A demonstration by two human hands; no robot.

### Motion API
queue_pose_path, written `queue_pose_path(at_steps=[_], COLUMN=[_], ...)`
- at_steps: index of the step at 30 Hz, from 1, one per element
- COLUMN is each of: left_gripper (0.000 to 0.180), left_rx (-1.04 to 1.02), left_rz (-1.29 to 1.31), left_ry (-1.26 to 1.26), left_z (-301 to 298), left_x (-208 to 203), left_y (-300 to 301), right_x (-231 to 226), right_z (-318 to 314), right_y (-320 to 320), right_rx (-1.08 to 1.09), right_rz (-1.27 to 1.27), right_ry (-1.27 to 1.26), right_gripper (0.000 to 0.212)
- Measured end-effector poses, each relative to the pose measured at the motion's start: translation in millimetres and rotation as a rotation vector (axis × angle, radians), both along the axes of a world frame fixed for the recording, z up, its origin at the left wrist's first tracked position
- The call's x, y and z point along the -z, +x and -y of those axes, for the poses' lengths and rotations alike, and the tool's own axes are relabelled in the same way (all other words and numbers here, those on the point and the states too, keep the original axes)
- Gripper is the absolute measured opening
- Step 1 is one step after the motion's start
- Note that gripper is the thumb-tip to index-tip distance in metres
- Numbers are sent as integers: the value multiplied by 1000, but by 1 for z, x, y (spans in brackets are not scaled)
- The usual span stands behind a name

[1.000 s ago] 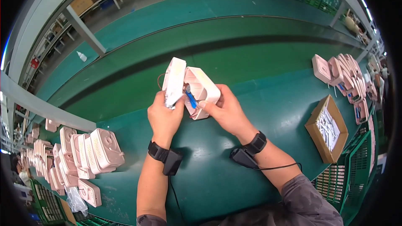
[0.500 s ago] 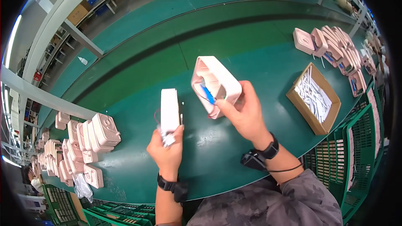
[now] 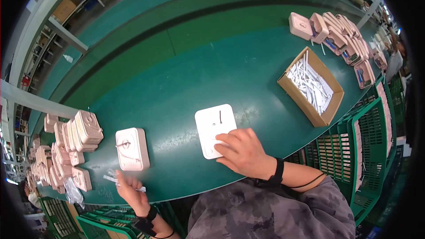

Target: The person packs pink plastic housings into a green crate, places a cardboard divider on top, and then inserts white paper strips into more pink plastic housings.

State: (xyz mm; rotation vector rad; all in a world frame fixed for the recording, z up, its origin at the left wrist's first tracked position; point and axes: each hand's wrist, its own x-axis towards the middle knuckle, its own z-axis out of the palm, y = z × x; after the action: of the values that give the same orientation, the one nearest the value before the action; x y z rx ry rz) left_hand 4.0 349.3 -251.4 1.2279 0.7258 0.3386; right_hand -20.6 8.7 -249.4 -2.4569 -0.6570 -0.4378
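On the green table, a pale pink plastic housing lies flat with a small black slot and holes on its upper face. My right hand grips its near right corner, fingers over the face. To the left rests another pink housing, with a round recess and a thin white piece sticking out. Just nearer than it, my left hand is closed on several white strips that poke out on both sides of the fingers. The strips are slightly blurred.
An open cardboard box of white strips stands at the right. Pink housings pile up at the far right and at the left. A clear plastic bag lies at the left edge. Green crates stand beside the table.
Both housings, held up before, are now down on the table. The right one has been turned face up. My left hand has let go of its housing and moved left, keeping the strips.
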Motion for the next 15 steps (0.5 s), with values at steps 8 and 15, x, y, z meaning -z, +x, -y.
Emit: queue_pose_path(at_steps=[8,15], left_gripper=[26,27], left_rx=[960,1253], left_rz=[-5,-102], left_ry=[-573,-539], left_z=[118,161], left_x=[-26,-25], left_y=[11,32], right_x=[-31,-36], right_z=[29,15], right_y=[41,57], right_rx=[55,-49], right_rz=[-346,-872], right_ry=[523,1089], right_gripper=[25,20])
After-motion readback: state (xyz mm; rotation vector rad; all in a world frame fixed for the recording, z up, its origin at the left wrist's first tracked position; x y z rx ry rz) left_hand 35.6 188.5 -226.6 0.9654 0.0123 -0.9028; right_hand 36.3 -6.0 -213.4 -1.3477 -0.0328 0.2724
